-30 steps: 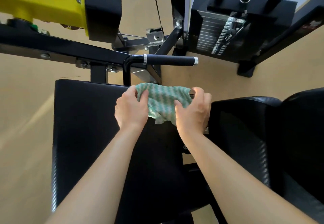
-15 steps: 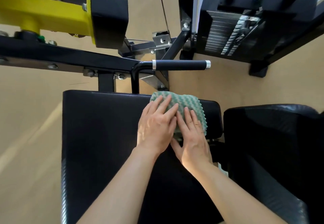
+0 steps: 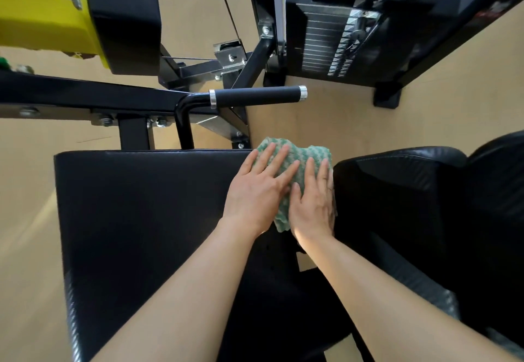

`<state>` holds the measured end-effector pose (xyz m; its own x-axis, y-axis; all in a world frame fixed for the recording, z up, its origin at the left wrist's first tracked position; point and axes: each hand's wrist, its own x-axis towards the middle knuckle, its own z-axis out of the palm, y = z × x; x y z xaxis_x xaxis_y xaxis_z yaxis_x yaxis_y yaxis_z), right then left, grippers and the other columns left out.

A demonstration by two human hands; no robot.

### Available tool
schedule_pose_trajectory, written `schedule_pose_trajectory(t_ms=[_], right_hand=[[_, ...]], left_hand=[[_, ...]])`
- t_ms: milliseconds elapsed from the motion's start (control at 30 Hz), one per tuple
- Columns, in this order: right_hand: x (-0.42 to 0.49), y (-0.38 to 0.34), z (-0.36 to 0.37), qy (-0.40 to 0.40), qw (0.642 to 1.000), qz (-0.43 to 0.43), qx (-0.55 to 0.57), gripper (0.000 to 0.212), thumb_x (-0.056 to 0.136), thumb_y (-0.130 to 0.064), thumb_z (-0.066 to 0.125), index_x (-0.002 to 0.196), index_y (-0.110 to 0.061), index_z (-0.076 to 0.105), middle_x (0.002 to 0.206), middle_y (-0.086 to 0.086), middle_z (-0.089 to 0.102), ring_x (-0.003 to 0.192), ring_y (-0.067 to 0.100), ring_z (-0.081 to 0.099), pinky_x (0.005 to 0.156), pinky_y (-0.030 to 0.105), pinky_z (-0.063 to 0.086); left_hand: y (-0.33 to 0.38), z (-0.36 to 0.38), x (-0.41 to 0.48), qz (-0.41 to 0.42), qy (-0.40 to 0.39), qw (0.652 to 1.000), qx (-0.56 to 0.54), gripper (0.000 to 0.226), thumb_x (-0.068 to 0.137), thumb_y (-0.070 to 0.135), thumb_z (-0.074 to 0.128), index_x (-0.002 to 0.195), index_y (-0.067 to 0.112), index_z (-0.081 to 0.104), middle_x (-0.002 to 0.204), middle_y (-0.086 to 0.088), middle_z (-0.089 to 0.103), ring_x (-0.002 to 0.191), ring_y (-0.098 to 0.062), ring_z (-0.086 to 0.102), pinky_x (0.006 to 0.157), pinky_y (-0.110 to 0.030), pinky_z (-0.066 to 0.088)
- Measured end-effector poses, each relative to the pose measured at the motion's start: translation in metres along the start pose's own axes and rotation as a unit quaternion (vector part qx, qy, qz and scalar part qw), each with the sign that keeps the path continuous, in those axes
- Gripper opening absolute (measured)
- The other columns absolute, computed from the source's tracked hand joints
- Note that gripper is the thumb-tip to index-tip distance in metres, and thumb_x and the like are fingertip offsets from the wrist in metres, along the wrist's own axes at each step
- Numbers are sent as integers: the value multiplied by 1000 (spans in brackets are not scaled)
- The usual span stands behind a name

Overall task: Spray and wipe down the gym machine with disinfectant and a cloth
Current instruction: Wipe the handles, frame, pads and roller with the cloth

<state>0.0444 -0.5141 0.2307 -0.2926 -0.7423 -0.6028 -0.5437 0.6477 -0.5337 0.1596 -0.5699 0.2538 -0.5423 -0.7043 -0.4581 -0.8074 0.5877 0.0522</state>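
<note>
Cloth (image 3: 299, 153), green and white in a wavy pattern, lies pressed beneath both hands on the far right corner of the black seat pad (image 3: 141, 219). The left hand (image 3: 256, 194) rests flat on it with straight, slightly spread fingers. The right hand (image 3: 312, 208) lies just beside it, also flat, with its fingers pointing away from the person. The two hands touch along their inner edges and neither curls round the fabric. A strip of cloth shows between them and more sticks out beyond the fingertips. Ahead of the hands, a black grip handle (image 3: 256, 97) with silver end rings runs crosswise. Farther ahead and to the right of them stands the weight stack (image 3: 323, 46). Just right of the right hand sits a second black cushion (image 3: 411, 191). Far off to the left of the left hand is a yellow machine arm (image 3: 42, 27)
</note>
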Motion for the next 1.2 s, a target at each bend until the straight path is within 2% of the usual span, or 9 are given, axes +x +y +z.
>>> schedule_pose_trajectory(t_ms=[200,300,367,467,600,800,900,1033,1200], right_hand=[[13,-10,2,-39,985,-106,-131,61,110,-43,24,160,-39,-12,168,-3,-24,154,22,-27,127,45,-14],[9,-21,9,-48,962,-204,-175,63,109,-45,24,159,-41,-14,170,-3,-19,156,28,-23,128,51,-10],[10,-23,10,-59,953,-226,-190,64,109,-47,24,159,-42,-15,170,-4,-20,156,28,-24,128,51,-10],[10,-16,5,-81,955,-199,-204,68,107,-54,20,155,-39,-27,166,-1,-33,152,24,-33,126,44,-17],[0,-1,4,-78,977,-100,-174,76,107,-56,20,151,-31,-37,160,8,-43,148,25,-39,124,42,-19],[-15,8,6,-63,993,26,-91,71,108,-51,18,159,-26,-24,167,9,-30,157,26,-20,127,49,5],[-9,5,9,-52,992,3,-117,69,109,-50,16,159,-26,-23,166,12,-32,156,28,-24,128,49,-1],[2,-8,7,-77,973,-93,-194,68,108,-52,14,154,-33,-32,161,8,-42,149,28,-38,125,49,-17],[5,-51,19,-123,934,-212,-258,69,107,-55,16,154,-37,-32,162,2,-41,149,32,-38,125,53,-18]], left_hand=[[-1,-1,-18,-121,14,993,-11,68,111,41,33,163,29,-10,170,-4,-17,158,-24,-18,129,-46,-10],[-9,1,-36,-183,51,981,-27,66,109,38,30,164,27,-5,171,-5,-13,157,-23,-16,129,-46,-7],[-12,2,-40,-197,75,977,-39,65,108,35,33,164,25,2,171,-6,-6,157,-23,-13,130,-47,-3],[-9,0,-33,-180,42,982,-34,70,109,37,37,164,23,-4,171,-9,-11,157,-28,-17,130,-46,-6],[-5,-8,-13,-98,-35,994,27,78,109,42,39,163,27,-16,170,-10,-21,156,-34,-23,129,-50,-10],[5,-2,-2,3,-56,997,61,78,108,45,40,163,31,-13,170,-7,-23,156,-33,-22,128,-55,-6],[4,0,-12,-38,-31,997,57,68,111,46,27,164,30,-11,171,-5,-21,158,-28,-21,127,-54,-12],[-3,2,-33,-146,-34,988,40,72,110,47,24,159,28,-26,166,-4,-33,150,-26,-36,124,-57,-18],[-29,1,-67,-274,-14,962,15,71,108,49,13,154,28,-37,162,-3,-43,151,-27,-37,124,-60,-16]])
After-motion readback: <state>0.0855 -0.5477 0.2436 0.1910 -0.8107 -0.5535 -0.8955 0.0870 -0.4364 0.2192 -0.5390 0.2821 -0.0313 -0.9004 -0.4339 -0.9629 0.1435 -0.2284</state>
